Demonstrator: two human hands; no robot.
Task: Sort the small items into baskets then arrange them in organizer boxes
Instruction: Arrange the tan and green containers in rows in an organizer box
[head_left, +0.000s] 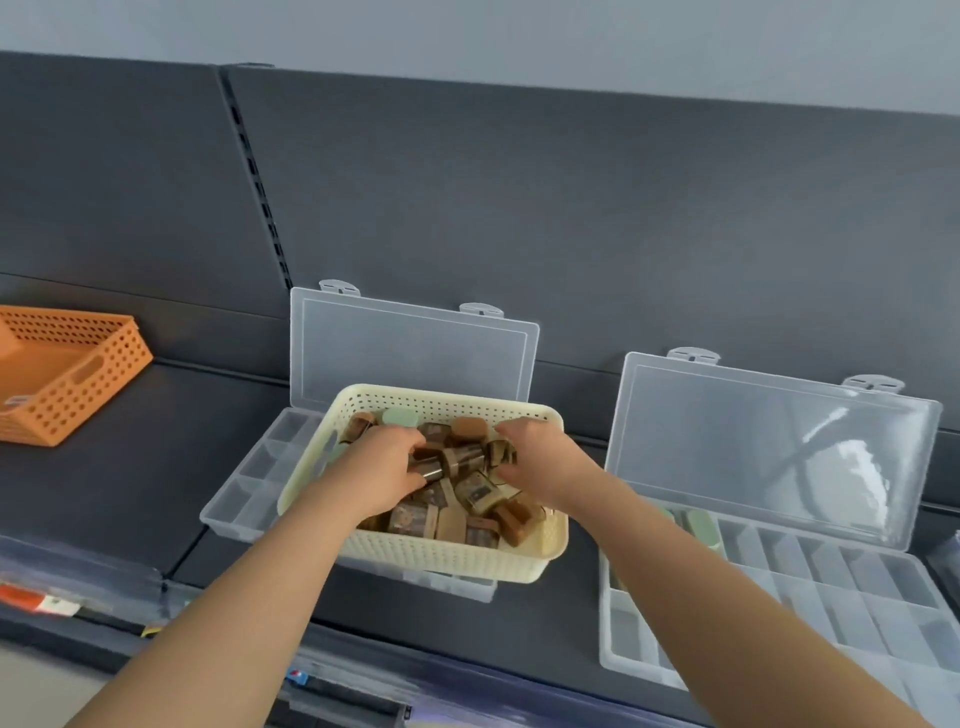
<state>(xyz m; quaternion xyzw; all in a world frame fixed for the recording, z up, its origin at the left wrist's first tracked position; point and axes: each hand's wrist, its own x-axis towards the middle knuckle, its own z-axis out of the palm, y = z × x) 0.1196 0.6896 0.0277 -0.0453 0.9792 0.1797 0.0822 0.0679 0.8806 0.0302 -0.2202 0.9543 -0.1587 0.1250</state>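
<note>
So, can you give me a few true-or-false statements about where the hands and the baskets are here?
1. The left hand and the right hand are both in the cream basket. True.
2. Nothing lies under the cream basket. False: it rests on an open clear organizer box.
3. The orange basket lies left of the cream basket. True.
4. The right organizer box has its lid shut. False: the lid stands open.
5. The small items in the cream basket are mostly blue. False: mostly brown.
</note>
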